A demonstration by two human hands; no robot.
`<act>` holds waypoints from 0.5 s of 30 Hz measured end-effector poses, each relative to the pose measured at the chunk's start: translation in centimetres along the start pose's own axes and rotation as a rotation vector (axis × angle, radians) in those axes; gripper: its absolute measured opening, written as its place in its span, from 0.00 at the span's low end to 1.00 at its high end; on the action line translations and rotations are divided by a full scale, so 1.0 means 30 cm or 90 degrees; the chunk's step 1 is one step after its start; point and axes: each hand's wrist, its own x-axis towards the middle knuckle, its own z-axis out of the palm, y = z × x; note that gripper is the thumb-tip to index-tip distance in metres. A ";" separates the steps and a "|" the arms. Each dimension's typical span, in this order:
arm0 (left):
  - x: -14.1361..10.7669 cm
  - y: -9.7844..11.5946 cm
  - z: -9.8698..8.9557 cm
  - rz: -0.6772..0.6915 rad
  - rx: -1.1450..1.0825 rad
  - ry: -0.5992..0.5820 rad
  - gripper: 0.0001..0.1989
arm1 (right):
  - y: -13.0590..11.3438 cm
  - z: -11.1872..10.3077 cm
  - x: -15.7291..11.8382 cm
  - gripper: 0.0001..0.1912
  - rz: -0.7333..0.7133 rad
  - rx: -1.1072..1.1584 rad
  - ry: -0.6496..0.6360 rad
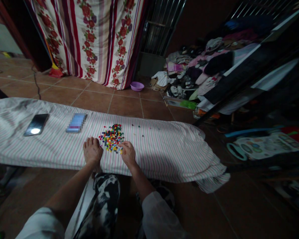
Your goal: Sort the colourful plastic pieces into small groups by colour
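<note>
Colored beads (111,138) heaped mid-frame on a striped cloth (164,156).
Roughly round heap with no clear long axis, a few strays scattered toward the right. Left hand (92,152) has an open grip, just beside the heap; right hand (128,154) curls at its edge, cannot tell if gripping a bead. Phone (36,124) lies at left; purple basin (137,86) sits beyond on the tile floor (89,103).

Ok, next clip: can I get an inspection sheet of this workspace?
Surface: wrinkled striped cloth.
Job's things: pile of multicoloured beads; a few stray beads farther right.
Clutter: phone and a blurred blue object on the cloth.
Grippers: left hand open beside the pile; right hand with fingers at the pile's edge.
Cables: dark cable on the floor.
Surroundings: tiled floor, floral curtain, purple basin, heaped clothes.
</note>
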 end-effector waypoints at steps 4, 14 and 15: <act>0.000 0.000 0.001 -0.002 0.006 -0.002 0.16 | -0.012 0.000 -0.002 0.24 0.018 -0.049 -0.031; 0.001 -0.009 0.017 0.009 0.005 0.020 0.16 | -0.033 -0.071 0.049 0.17 -0.022 -0.114 -0.185; 0.001 -0.009 0.017 0.011 0.005 0.022 0.16 | -0.037 -0.079 0.063 0.16 -0.020 -0.120 -0.209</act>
